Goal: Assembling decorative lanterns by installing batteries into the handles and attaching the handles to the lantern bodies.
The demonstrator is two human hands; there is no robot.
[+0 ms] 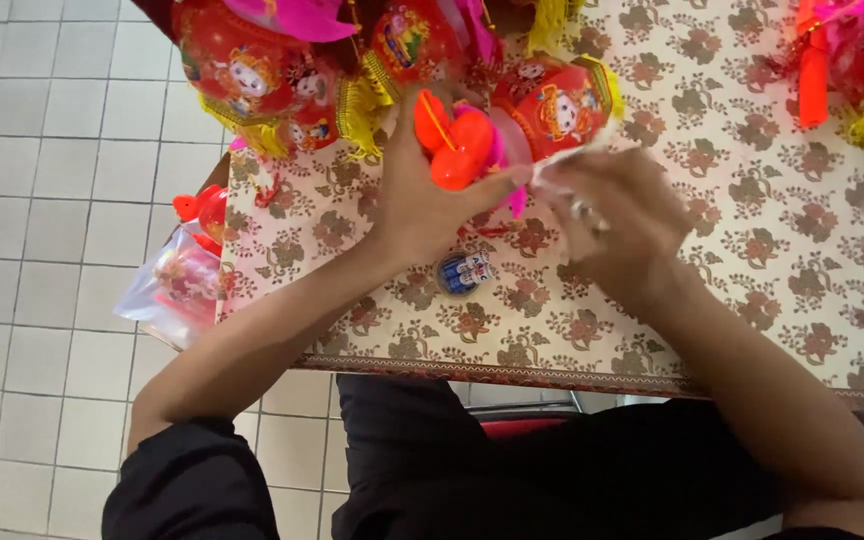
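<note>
My left hand [422, 200] grips a bright orange-red plastic lantern piece [455, 145] above the table, thumb stretched to the right under it. My right hand [612, 225] is blurred and pinches a thin clear plastic wrap [572, 160] at the edge of a red lantern with a cartoon figure and gold fringe [562, 110]. A small round blue and white object [464, 271] lies on the floral tablecloth [752, 250] just below my hands.
Several red and gold lanterns [252, 70] are piled at the table's far side, more at the far right [852, 60]. A clear plastic bag with red pieces [177, 285] hangs off the table's left edge. White tiled floor [42, 200] lies to the left.
</note>
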